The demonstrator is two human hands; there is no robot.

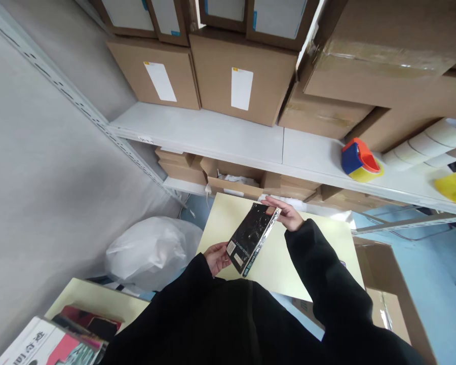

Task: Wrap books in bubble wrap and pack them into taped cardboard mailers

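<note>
Between my two hands is a black book in shiny wrap, held tilted above a pale yellow table. A pale label sits near its lower left corner, and the glossy spine faces right. My left hand grips the lower left corner, its fingers partly hidden behind the book. At the upper right end, my right hand holds the edge with fingers stretched along the top.
Cardboard boxes fill the grey shelf ahead. On it to the right stand a tape dispenser and white rolls. A white plastic bag lies left. Books are stacked lower left; an open carton stands right.
</note>
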